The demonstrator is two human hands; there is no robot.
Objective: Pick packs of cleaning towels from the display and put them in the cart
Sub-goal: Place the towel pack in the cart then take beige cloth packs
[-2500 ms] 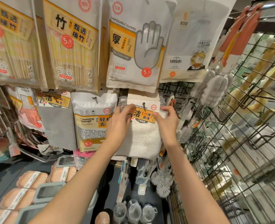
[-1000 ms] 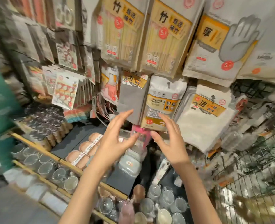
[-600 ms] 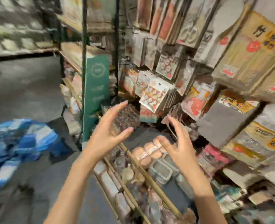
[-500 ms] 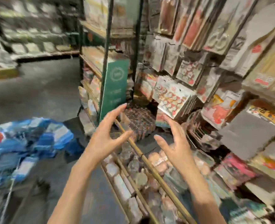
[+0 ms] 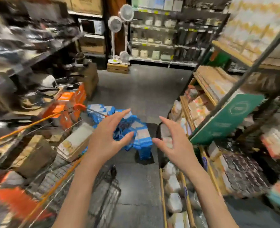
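We note both hands raised in the middle of the frame, held apart over the aisle floor (image 5: 141, 89). The left hand (image 5: 105, 142) is spread wide, fingers extended and thumb out, with nothing in it. The right hand (image 5: 177, 148) is likewise open, fingers loosely curled, palm turned toward the left one, and empty.

At lower left we see the cart (image 5: 67, 178), a wire basket with an orange rail running along its edge. It is heavily blurred. Inside it lies a pale flat pack with a yellow label (image 5: 75, 142), just left of the left hand; we cannot confirm it is a pack of cleaning towels. Blue and white packets (image 5: 141, 137) sit beyond and between the hands; whether they lie in the cart or on the floor cannot be told.

On the right of the frame stands a shelf unit (image 5: 206, 89) with wooden edges, stocked with pale packaged goods, and a green sign (image 5: 228, 117) on its end. Three white fans (image 5: 119, 25) stand at upper centre before a far shelving wall. The display of hanging towel packs is not distinguishable in this view.
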